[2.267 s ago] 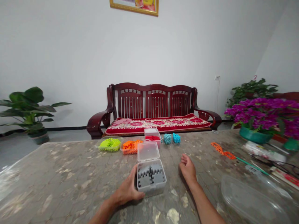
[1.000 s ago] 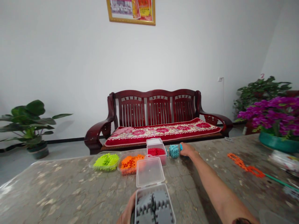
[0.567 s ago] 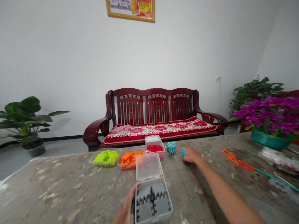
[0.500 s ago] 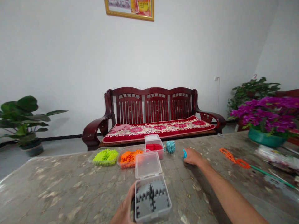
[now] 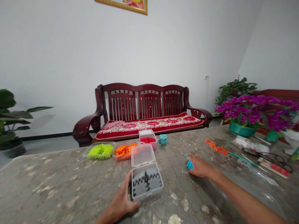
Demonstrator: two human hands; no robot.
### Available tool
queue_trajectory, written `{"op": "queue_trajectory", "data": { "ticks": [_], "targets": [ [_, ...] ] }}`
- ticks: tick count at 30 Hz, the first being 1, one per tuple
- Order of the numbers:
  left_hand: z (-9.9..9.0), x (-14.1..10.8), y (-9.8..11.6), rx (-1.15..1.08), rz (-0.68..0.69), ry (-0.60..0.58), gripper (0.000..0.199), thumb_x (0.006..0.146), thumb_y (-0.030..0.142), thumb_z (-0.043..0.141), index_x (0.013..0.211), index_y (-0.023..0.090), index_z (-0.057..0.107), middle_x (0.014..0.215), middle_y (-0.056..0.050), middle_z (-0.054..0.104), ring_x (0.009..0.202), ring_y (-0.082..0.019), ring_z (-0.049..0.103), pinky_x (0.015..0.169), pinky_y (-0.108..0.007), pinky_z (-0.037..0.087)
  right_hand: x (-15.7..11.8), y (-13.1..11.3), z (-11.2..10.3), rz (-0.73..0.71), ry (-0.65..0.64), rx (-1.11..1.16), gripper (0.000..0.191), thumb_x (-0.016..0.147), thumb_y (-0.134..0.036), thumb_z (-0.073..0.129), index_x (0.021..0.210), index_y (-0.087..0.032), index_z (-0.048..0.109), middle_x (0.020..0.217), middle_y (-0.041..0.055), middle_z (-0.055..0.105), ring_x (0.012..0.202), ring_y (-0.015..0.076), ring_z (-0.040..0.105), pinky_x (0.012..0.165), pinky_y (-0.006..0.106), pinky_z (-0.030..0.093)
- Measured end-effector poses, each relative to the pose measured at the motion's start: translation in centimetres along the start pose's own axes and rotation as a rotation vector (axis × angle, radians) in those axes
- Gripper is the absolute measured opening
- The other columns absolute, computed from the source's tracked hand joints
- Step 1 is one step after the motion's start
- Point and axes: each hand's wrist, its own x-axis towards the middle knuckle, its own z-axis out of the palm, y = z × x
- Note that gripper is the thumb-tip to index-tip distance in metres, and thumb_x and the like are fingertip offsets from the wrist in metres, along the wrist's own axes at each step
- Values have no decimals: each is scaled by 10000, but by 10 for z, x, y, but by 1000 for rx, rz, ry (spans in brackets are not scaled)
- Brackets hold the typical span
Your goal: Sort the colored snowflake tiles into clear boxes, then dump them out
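Note:
My left hand point(image 5: 125, 196) grips the left side and near corner of a clear plastic box point(image 5: 149, 196), its lid point(image 5: 143, 154) tipped back. Grey interlocking plastic pieces point(image 5: 149, 186) fill the box. Over the table to the right, my right hand point(image 5: 201, 167) is closed around some blue toothed plastic pieces point(image 5: 189, 163), partly hidden by the fingers. Farther back stands a round cluster of blue pieces point(image 5: 163, 140). Left of that cluster is a box of red pieces point(image 5: 148, 140), then a tub of orange pieces point(image 5: 125, 151) and a tub of yellow-green pieces point(image 5: 101, 151).
An orange openwork piece on a green stick point(image 5: 243, 158) lies at the right, near eyeglasses point(image 5: 283, 161) and a red-and-white box point(image 5: 273, 168). Purple flowers in a green pot point(image 5: 241, 129) stand behind. A wooden bench point(image 5: 149, 102) is beyond the table point(image 5: 58, 180).
The view has turned to the right. My right hand has come nearer with the blue pieces, which show more now. My left hand still holds the grey-piece box, now farther from the bottom edge.

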Motion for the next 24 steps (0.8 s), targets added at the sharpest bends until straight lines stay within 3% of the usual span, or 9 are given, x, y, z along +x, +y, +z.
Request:
{"op": "queue_trajectory", "data": {
  "ticks": [4,10,13,17,20,24],
  "targets": [
    [0,0,-1,-20,7,14,1040,595,344,765,1494,186,267,1424,-166,533,1346,-394,474,1142,-535,355,-10,3,-1,10,0,0,638,646,-225,689,1276,-205,595,1332,150,602,1257,341,530,1051,427,402],
    [-1,0,1,-30,-3,1,1066,579,355,776,1489,196,243,1450,-171,502,1375,-404,433,1164,-523,317,-11,10,-8,46,-36,153,1058,528,-331,818,1498,-292,398,1516,114,456,1385,368,413,1109,461,352],
    [0,1,-2,-26,-9,-1,1061,571,399,781,1474,203,260,1434,-162,518,1361,-405,448,1162,-510,325,1,10,-17,33,68,214,1039,573,-362,808,1512,-262,376,1520,133,449,1383,352,419,1123,459,331],
    [4,1,-11,-57,-7,11,1120,548,496,791,1475,201,237,1399,-167,546,1337,-412,473,1146,-502,354,44,-19,-21,49,248,360,996,694,-355,727,1546,-166,246,1531,172,423,1392,290,427,1125,406,339],
    [6,0,-13,-101,13,16,1117,579,579,770,1481,205,228,1422,-166,524,1349,-401,465,1149,-485,355,90,-56,-15,94,261,377,1054,717,-338,715,1563,-153,114,1560,172,370,1416,238,396,1115,336,345],
    [8,0,-11,-174,4,-7,1130,582,647,793,1479,231,247,1461,-163,491,1356,-394,463,1153,-469,362,146,-89,-16,120,261,319,1091,680,-367,755,1559,-206,130,1567,156,325,1426,275,359,1110,362,343]
  ]
}}
